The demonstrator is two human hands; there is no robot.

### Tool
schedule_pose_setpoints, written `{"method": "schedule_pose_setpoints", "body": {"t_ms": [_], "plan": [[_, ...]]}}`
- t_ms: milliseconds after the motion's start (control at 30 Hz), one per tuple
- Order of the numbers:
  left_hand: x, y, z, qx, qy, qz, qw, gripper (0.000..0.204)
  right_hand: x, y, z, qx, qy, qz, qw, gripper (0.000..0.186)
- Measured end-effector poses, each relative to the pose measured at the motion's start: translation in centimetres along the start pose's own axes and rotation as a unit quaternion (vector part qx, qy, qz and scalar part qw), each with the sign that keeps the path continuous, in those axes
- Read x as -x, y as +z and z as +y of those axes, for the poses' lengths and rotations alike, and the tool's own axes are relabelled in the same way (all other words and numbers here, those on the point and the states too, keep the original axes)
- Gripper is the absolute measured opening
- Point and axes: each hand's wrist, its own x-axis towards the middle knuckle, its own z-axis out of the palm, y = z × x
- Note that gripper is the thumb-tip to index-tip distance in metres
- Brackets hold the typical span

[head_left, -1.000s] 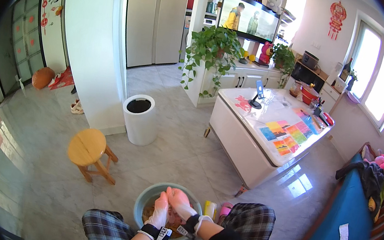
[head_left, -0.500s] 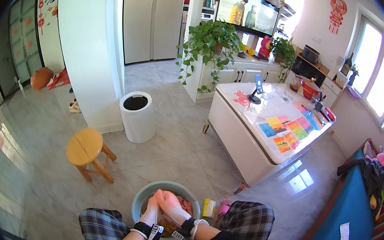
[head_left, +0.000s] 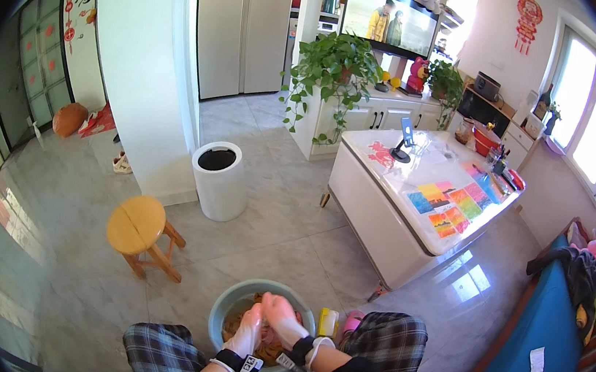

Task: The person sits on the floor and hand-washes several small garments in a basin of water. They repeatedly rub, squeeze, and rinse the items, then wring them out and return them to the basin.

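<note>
Both wet hands, left hand and right hand, press together at six o'clock, gripping brownish contents inside a round grey-green plastic basin; firm, low kneading would limit splashing.

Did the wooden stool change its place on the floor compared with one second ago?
No. The wooden stool keeps the same spot relative to the white bin and the white pillar; only the camera view shifted slightly.
</note>
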Motion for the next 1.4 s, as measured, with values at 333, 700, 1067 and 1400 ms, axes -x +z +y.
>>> {"method": "schedule_pose_setpoints", "body": {"t_ms": [333, 700, 1067, 1400], "plan": [[1.1, 0.7, 0.4, 0.022, -0.034, -0.015, 0.999, 0.032, 0.3, -0.2, 0.3, 0.022, 0.021, 0.006, 1.0, 0.046], [0.6, -0.4, -0.6, -0.143, 0.109, 0.049, 0.983, 0.035, 1.9, -1.3, -1.6, 0.005, 0.01, -0.068, 0.998, 0.051], [1.6, 1.0, 1.5, 0.041, 0.013, 0.01, 0.999, 0.036, 1.9, -0.8, -1.1, 0.008, -0.042, 0.001, 0.999, 0.048], [0.6, 0.5, 1.2, 0.02, -0.042, 0.011, 0.999, 0.037, 1.0, -0.3, 0.3, 0.012, -0.066, -0.046, 0.997, 0.049]]}}
